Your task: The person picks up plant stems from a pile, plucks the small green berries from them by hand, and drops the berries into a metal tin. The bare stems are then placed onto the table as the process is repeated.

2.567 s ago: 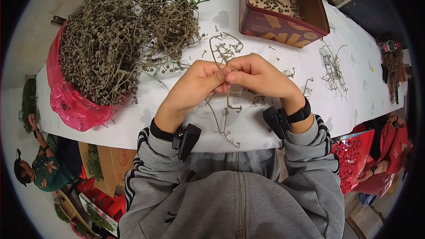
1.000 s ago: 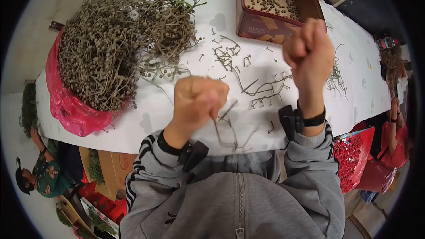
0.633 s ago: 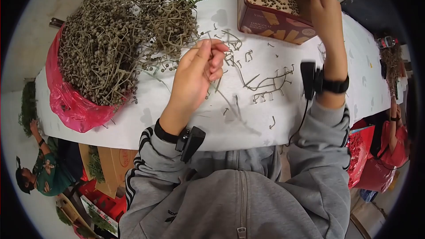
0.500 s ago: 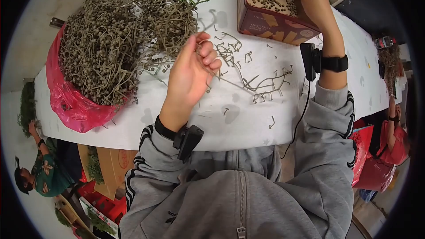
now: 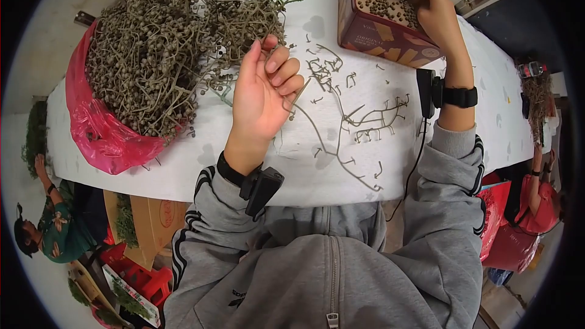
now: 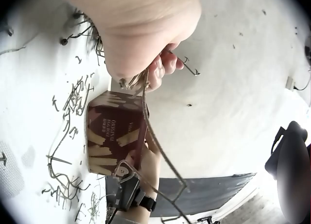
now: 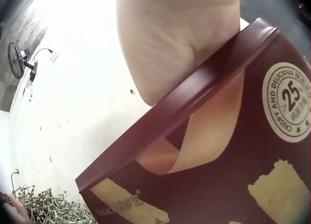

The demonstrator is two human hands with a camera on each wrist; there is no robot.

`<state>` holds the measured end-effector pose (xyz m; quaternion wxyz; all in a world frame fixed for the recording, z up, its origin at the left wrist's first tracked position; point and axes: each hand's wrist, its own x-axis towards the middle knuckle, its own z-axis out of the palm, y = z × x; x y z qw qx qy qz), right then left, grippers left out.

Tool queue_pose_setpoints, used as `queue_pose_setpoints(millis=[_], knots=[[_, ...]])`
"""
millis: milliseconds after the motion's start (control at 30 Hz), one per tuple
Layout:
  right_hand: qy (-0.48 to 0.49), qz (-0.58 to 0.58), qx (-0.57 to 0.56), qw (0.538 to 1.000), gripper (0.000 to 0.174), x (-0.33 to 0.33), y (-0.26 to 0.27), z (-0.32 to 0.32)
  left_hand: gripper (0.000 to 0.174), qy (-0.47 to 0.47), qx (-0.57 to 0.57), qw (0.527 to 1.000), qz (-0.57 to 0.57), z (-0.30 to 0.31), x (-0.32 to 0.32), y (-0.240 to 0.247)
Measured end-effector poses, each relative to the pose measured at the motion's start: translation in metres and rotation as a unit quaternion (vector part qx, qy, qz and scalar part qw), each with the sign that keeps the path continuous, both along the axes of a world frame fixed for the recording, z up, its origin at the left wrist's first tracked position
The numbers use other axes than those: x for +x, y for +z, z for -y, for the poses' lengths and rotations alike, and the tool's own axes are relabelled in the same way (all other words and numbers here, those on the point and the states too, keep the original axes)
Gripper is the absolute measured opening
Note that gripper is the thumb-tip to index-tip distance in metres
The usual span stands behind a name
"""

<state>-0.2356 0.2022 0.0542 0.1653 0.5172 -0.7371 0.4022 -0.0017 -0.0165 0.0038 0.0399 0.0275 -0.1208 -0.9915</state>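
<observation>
hands well apart, the left hand [image 5: 265,91] curls round a stem [image 5: 336,155], likely to keep it ready, while the right hand [image 5: 436,12], fingers loose and seemingly holding nothing, hangs over the tin [image 5: 381,47], whose deep walls presumably pen in the berries [image 5: 390,7].

Holding a thin, branched stem [image 6: 156,140] in the left hand [image 6: 146,42], with a long end trailing down and a hooked tip [image 6: 195,72] jutting from the curled fingers [image 6: 155,73]. Looking beyond to a maroon tin [image 6: 112,131] lettered "ORIGINAL", with the right hand [image 6: 151,161] partly hidden behind it, and to stem pieces [image 6: 75,95] scattered on the white bench [image 6: 29,117].
</observation>
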Motion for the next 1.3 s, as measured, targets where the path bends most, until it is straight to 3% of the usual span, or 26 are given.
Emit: queue_pose_setpoints(millis=[33,67,167,333,367,400,433,467,500,533,567,600,700,733,800,933,1067,1100,1167,1200,1300], knots=[[-0.161,-0.099,0.086,0.978,0.033,0.002,0.0,0.0,0.022,0.004,-0.001,1.0,0.003,0.0,0.0,0.0],[-0.162,-0.099,0.086,0.978,0.033,0.001,0.001,-0.002,0.022,0.007,-0.001,1.0,0.006,0.0,0.0,0.001],[-0.266,0.085,0.126,0.952,0.033,-0.003,0.003,-0.008,0.022,0.009,-0.005,1.0,0.007,0.001,0.0,0.002],[-0.271,0.051,0.131,0.952,0.029,0.001,0.003,-0.004,0.021,0.0,-0.008,1.0,-0.007,0.001,0.001,-0.001],[-0.089,0.082,-0.009,0.993,0.038,-0.001,-0.002,0.001,0.021,-0.001,-0.008,1.0,-0.014,0.002,0.0,-0.001],[0.097,0.107,-0.148,0.978,0.048,-0.001,-0.006,0.008,0.021,-0.001,-0.008,1.0,-0.015,0.001,0.0,0.0],[0.279,0.128,-0.278,0.91,0.057,-0.001,-0.009,0.012,0.022,0.009,-0.044,0.999,0.002,0.0,0.001,0.001],[0.28,0.127,-0.278,0.91,0.057,0.007,-0.001,0.016,0.023,0.021,-0.08,0.996,0.02,-0.002,0.001,0.002],[0.109,0.039,-0.2,0.973,0.057,0.018,0.007,0.016,0.025,0.033,-0.115,0.992,0.037,-0.003,0.001,0.003],[-0.067,-0.05,-0.112,0.99,0.057,0.032,0.014,0.015,0.025,0.034,-0.116,0.992,0.037,-0.004,0.001,0.003],[-0.241,-0.137,-0.019,0.961,0.057,0.043,0.019,0.015,0.028,0.04,-0.147,0.988,0.038,-0.007,-0.001,0.003],[-0.24,-0.137,-0.019,0.961,0.057,0.051,0.019,0.016,0.031,0.046,-0.179,0.982,0.039,-0.011,-0.002,0.002],[-0.147,-0.021,-0.033,0.988,0.029,0.074,0.02,0.021,0.037,0.045,-0.229,0.972,0.023,-0.023,-0.005,-0.003],[-0.147,-0.022,-0.033,0.988,0.029,0.085,0.021,0.023,0.041,0.037,-0.249,0.968,0.006,-0.027,-0.005,-0.005],[0.026,0.084,0.033,0.996,0.032,0.109,0.025,0.029,0.044,0.032,-0.27,0.962,-0.012,-0.037,-0.005,-0.01],[0.07,0.014,0.094,0.993,0.033,0.133,-0.006,0.03,0.051,-0.033,-0.194,0.981,-0.001,-0.064,0.002,-0.024],[0.067,0.082,0.165,0.981,0.029,0.121,-0.018,-0.005,0.053,-0.108,-0.32,0.941,0.019,-0.072,0.01,-0.034],[0.031,0.063,0.188,0.98,0.028,0.118,-0.015,-0.014,0.049,-0.09,-0.472,0.877,-0.01,-0.069,0.014,-0.027],[-0.008,0.04,0.212,0.976,0.026,0.109,-0.007,-0.035,0.042,-0.046,-0.732,0.677,-0.067,-0.061,0.022,-0.007],[-0.041,-0.005,0.266,0.963,0.025,0.103,-0.002,-0.047,0.042,-0.045,-0.732,0.677,-0.071,-0.057,0.028,-0.001],[-0.131,-0.046,0.377,0.916,0.023,0.082,0.004,-0.091,0.035,-0.061,-0.811,0.577,-0.071,-0.038,0.055,0.013]])
